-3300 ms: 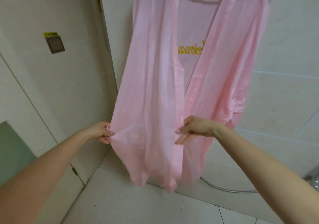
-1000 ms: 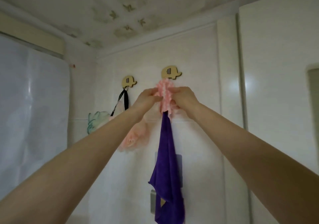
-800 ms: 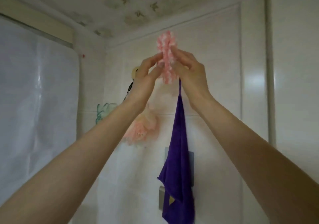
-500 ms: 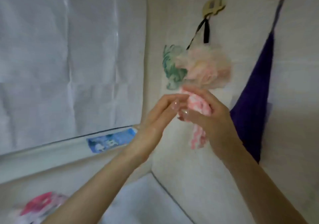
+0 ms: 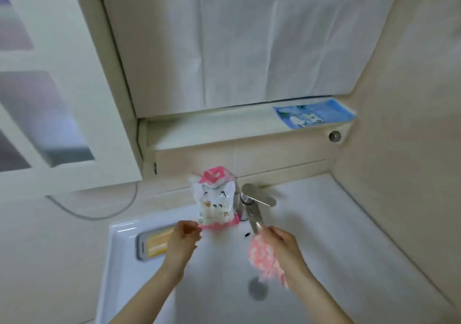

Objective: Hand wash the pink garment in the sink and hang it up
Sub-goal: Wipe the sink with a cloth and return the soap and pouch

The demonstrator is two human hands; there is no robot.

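Now down over the sink (image 5: 324, 236) — pink cloth (image 5: 264, 258) in right grip (image 5: 284, 246) alone, left grip (image 5: 183, 239) released.

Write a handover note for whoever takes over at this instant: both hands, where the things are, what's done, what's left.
Right hand: grips the pink-and-white cloth over the sink, just below the faucet spout.
Left hand: fingers curled by the lower corner of the pink-and-white pouch; contact unclear.
Soap dish sits on the sink's left rim.
Done: cloth is at the basin. No water visibly running.
To do: wet, wash, rinse, wring, hang up.
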